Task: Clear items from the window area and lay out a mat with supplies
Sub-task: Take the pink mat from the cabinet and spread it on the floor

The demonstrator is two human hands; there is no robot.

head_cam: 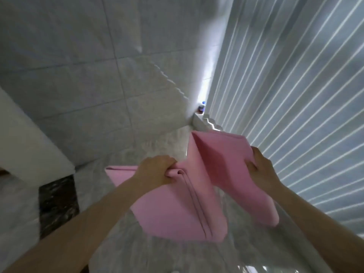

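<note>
A pink mat (197, 194), folded in several layers, hangs in the air over the pale marble floor beside the window. My left hand (157, 170) grips a bunched fold at the mat's upper left. My right hand (262, 166) pinches the upper right edge, thumb on top. The layers spread apart between the two hands, and the lower part droops toward the floor.
Vertical blinds (295, 85) cover the window along the right. A small bottle with a blue cap (201, 108) stands on the sill corner far ahead. A white ledge (29, 138) and a dark marble strip (57, 203) lie at the left.
</note>
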